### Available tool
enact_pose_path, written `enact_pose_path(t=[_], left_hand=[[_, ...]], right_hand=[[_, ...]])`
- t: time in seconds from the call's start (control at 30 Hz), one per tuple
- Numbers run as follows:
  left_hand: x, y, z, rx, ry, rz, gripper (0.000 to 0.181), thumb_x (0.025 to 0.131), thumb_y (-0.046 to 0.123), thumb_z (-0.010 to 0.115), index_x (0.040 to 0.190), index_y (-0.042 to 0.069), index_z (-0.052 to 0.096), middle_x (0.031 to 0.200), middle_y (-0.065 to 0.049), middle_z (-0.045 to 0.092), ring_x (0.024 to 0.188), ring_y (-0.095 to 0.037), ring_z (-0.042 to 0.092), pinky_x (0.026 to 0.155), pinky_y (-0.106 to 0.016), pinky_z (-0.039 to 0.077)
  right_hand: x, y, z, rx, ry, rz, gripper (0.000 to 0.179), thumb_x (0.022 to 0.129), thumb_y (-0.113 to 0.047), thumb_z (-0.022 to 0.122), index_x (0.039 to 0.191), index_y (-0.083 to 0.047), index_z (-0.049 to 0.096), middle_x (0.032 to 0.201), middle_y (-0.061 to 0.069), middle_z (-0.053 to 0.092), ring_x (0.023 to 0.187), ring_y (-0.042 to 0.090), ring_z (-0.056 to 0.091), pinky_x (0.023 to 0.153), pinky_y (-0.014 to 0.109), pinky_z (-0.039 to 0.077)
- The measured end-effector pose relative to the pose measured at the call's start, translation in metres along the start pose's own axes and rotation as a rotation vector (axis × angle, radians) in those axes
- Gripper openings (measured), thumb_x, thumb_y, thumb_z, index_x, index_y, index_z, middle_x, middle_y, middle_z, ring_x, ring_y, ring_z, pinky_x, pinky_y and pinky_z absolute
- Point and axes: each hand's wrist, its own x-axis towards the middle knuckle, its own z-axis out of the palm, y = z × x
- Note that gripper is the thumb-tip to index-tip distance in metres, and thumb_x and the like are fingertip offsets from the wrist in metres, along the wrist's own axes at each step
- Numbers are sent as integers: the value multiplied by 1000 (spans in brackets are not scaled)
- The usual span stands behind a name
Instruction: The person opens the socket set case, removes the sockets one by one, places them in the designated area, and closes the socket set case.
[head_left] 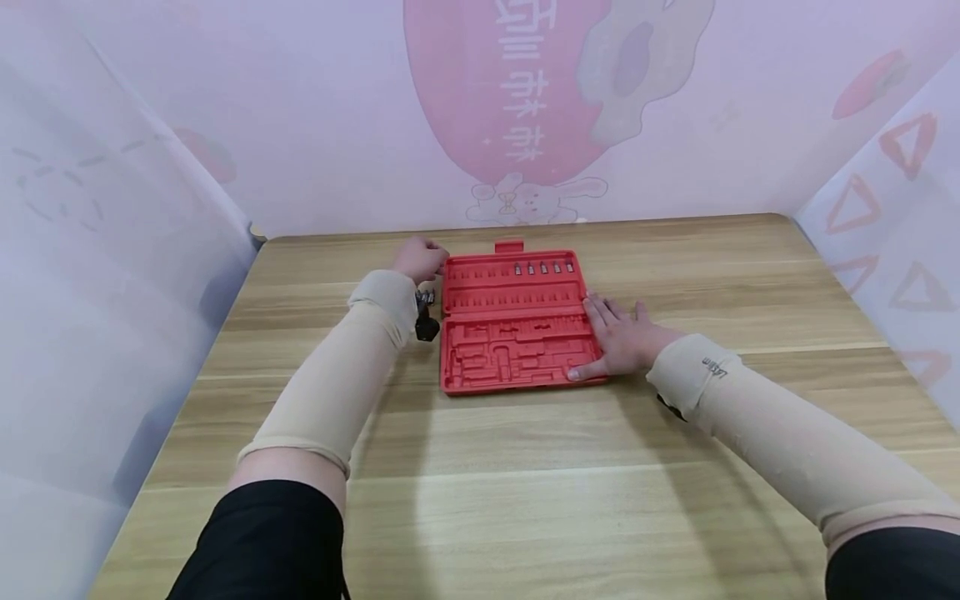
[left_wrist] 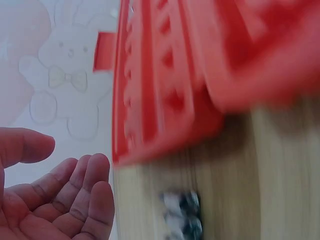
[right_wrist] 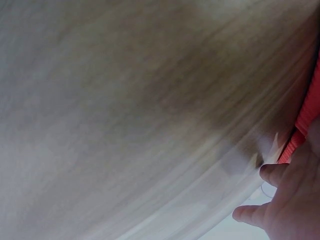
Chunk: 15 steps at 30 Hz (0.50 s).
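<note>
A red plastic tool case (head_left: 517,307) lies opened flat on the table, its moulded slots facing up. Several small metal screwdriver bits (head_left: 543,268) stand in the right part of its top row. My left hand (head_left: 420,258) is beside the case's upper left corner. In the left wrist view the thumb and the loosely bent fingers (left_wrist: 101,172) are apart, with nothing between them. My right hand (head_left: 622,337) rests on the case's right edge, fingers spread; the right wrist view shows only part of it (right_wrist: 295,200).
More metal bits (left_wrist: 182,215), blurred, lie on the wooden table (head_left: 495,492) left of the case, partly behind my left wrist in the head view. A printed backdrop (head_left: 337,125) rises along the table's back edge, with side panels at left and right.
</note>
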Motion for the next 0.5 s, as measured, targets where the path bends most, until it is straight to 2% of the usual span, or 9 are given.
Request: enact_pose_path(t=[0.23, 0.5], left_hand=[[4, 19, 16, -9, -18, -2, 34, 106, 19, 51, 130, -2, 61, 119, -16, 66, 106, -26, 64, 99, -43, 50], [14, 29, 32, -46, -60, -25, 37, 107, 23, 54, 136, -1, 59, 119, -13, 68, 107, -25, 66, 96, -40, 53]], right_hand=[[1, 2, 2, -3, -1, -5, 138, 80, -91, 52, 161, 6, -3, 169, 25, -5, 154, 46, 2, 114, 75, 1], [-1, 0, 0, 3, -1, -3, 136, 81, -88, 54, 161, 7, -2, 169, 25, -4, 154, 47, 2, 114, 74, 1]])
